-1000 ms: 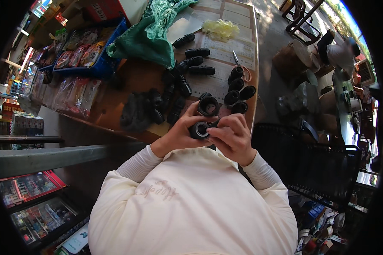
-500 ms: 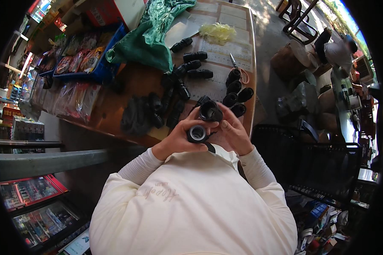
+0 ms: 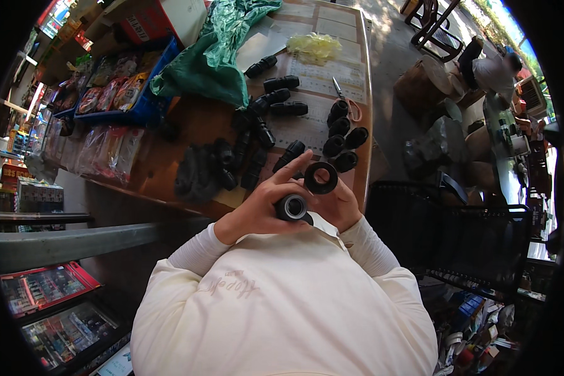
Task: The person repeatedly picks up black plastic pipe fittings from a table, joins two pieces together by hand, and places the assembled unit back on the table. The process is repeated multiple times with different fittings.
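Close to my chest, at the table's near edge, my left hand (image 3: pixel 257 205) is closed around a black plastic pipe coupling body (image 3: pixel 286 215). Its round open end shows a pale grey inner ring. The index finger of that hand points out toward the other part. In my right hand (image 3: pixel 346 203) is a black ring-shaped coupling nut (image 3: pixel 321 178), its opening facing up. The two parts are side by side; whether they touch cannot be made out. Beyond my fingers lies an assembled black coupling (image 3: pixel 289 155), and several upright black couplings (image 3: pixel 333 145) stand to the right.
More black couplings (image 3: pixel 282 83) lie across the wooden table (image 3: pixel 153 169). Orange-handled scissors (image 3: pixel 355 111), a yellowish crumpled plastic bag (image 3: pixel 313 47), a green plastic sheet (image 3: pixel 203 69) and a blue crate of packets (image 3: pixel 131 116) surround them. A black chair (image 3: pixel 445 232) stands right; a person sits far right.
The black nut has turned so its round opening faces up, and it sits slightly lower and further right. My left index finger has straightened away from it. The view has shifted slightly.
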`<control>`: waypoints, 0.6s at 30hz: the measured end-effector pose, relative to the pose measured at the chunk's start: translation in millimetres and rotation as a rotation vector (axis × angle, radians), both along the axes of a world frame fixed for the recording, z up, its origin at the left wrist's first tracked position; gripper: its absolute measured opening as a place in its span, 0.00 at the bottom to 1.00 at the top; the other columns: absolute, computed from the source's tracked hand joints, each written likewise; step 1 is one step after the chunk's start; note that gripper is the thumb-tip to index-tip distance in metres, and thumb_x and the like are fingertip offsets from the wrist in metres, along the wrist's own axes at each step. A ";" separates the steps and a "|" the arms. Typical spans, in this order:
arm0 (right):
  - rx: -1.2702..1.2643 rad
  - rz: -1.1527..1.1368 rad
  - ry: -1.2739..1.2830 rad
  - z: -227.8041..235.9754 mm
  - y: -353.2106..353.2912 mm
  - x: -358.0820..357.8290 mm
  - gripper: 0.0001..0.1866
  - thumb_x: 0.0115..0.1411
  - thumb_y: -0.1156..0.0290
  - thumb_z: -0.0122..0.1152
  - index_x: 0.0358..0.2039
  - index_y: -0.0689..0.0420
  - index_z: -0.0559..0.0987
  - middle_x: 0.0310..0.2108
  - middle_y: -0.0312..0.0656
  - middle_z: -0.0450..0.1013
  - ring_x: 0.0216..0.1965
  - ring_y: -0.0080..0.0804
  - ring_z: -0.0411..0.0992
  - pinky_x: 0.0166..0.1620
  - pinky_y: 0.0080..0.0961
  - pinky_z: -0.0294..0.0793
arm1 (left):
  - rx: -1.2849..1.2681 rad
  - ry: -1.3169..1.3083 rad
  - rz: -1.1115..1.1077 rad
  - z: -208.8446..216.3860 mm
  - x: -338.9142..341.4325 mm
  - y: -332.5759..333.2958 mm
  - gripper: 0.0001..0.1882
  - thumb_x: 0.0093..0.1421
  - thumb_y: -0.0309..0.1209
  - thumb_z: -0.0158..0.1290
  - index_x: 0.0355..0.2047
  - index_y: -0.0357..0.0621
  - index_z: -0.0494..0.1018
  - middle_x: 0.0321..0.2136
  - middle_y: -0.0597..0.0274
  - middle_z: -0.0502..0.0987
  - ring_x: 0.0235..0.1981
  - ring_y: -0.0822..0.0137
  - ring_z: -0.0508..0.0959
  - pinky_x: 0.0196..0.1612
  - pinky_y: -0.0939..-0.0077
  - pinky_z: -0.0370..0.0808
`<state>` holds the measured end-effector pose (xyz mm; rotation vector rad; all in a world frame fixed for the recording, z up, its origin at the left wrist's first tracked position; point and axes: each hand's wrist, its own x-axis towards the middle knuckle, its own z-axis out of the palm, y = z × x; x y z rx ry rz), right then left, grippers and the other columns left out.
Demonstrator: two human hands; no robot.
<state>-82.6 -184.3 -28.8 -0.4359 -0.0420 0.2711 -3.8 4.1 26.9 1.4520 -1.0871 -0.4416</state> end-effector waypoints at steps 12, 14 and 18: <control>-0.148 -0.038 -0.029 -4.4 -15.3 -1.7 0.27 0.63 0.62 0.58 0.59 0.58 0.65 0.52 0.41 0.69 0.55 0.35 0.68 0.57 0.38 0.70 | 0.457 0.093 0.131 16.2 -8.1 10.8 0.29 0.51 0.37 0.62 0.47 0.38 0.60 0.29 0.54 0.73 0.30 0.64 0.75 0.37 0.74 0.72; -0.185 -0.051 -0.048 -4.1 -17.9 -1.4 0.27 0.63 0.64 0.59 0.59 0.59 0.66 0.52 0.42 0.69 0.55 0.34 0.68 0.59 0.37 0.69 | 0.460 0.135 0.127 13.4 -6.7 11.6 0.28 0.51 0.37 0.60 0.46 0.38 0.60 0.30 0.53 0.72 0.31 0.64 0.75 0.37 0.74 0.72; -0.280 -0.076 -0.059 0.2 -24.3 -3.8 0.27 0.61 0.64 0.62 0.57 0.60 0.68 0.49 0.41 0.72 0.53 0.30 0.70 0.57 0.31 0.69 | 0.517 0.165 0.082 24.1 -6.0 12.0 0.27 0.52 0.35 0.61 0.46 0.37 0.61 0.30 0.53 0.74 0.31 0.64 0.75 0.37 0.73 0.72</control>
